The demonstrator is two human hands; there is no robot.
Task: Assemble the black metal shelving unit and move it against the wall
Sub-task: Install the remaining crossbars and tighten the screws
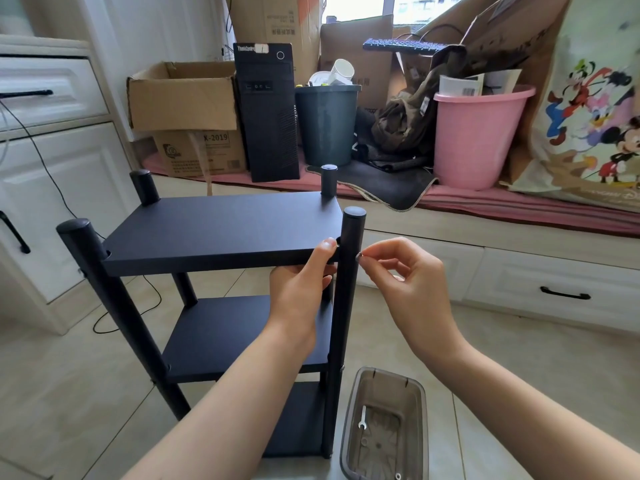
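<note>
Nearest, a wrench (362, 416) lies unused in the tray (348, 427), while the top shelf (221, 226) is gripped by the left hand (299, 289) and a screw (359, 256) is pinched at the post (349, 271) by the right hand (405, 271); three shelves are mounted, fastening unfinished, the wall move still pending.

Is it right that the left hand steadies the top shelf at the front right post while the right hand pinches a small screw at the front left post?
Not quite. The head view shows the right hand pinching the small dark screw at the front right black metal post, the same post where the left hand steadies the flat black top shelf, not at the front left one.
</note>
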